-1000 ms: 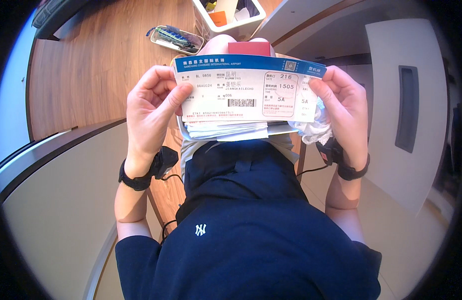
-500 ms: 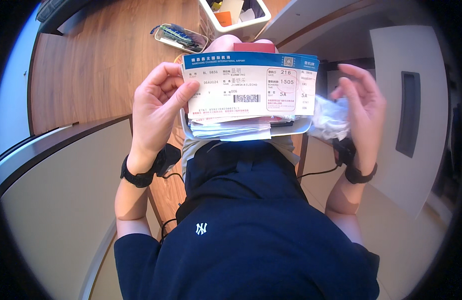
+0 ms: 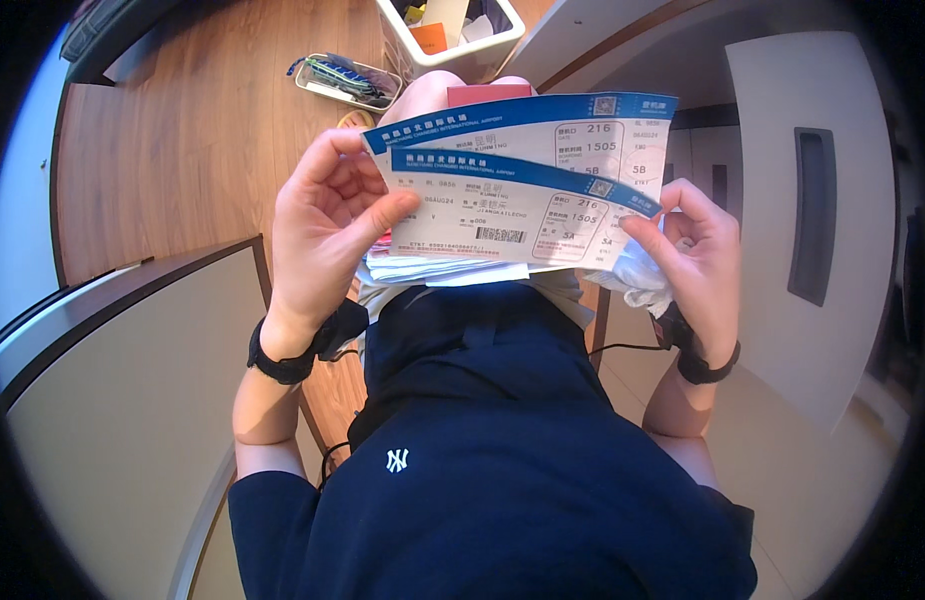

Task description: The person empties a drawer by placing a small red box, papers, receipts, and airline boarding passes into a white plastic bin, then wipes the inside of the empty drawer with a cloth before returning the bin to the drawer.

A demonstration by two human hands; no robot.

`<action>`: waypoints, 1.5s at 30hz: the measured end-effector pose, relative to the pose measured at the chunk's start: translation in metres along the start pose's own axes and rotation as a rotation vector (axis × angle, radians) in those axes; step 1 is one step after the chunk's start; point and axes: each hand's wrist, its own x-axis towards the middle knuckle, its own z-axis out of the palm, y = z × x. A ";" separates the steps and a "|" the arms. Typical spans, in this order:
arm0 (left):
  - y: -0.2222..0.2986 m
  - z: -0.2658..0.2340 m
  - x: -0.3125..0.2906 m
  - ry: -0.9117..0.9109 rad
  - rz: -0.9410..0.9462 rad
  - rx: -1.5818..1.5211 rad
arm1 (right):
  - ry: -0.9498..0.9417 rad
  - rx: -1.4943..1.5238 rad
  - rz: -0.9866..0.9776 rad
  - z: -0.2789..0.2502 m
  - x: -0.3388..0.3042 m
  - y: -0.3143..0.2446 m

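Observation:
My left hand [image 3: 332, 215] pinches two boarding passes together at their left ends, thumb in front. The front boarding pass [image 3: 447, 215] is white with a blue top band and bends downward to the right. Behind and above it fans the rear boarding pass [image 3: 527, 125], of the same design. My right hand [image 3: 697, 255] is closed on the right end of the front pass, thumb and fingers pinching its edge. Below the passes, a stack of white papers [image 3: 442, 270] rests on my lap. Crumpled whitish plastic [image 3: 637, 275] lies beside my right hand.
A white bin [image 3: 462, 50] with papers and an orange piece stands on the wooden floor ahead. Left of it sits a small tray [image 3: 347, 82] of cords or slim items. A red flat item [image 3: 487, 95] shows behind the passes. Pale cabinet panels flank me.
My right hand has come in from the right and taken hold of the front pass's right end. The two passes, almost stacked before, are now fanned apart.

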 end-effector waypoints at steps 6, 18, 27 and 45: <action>-0.002 -0.003 -0.001 0.008 -0.013 0.010 | 0.003 -0.018 -0.059 0.002 0.001 0.001; 0.000 -0.001 -0.001 0.004 -0.066 0.023 | 0.039 0.137 -0.030 0.005 0.005 0.009; 0.002 -0.003 -0.001 -0.013 -0.097 0.036 | 0.046 0.070 -0.016 0.004 0.007 0.010; 0.000 -0.004 -0.002 -0.004 -0.112 0.063 | 0.034 0.117 -0.090 0.008 0.008 0.006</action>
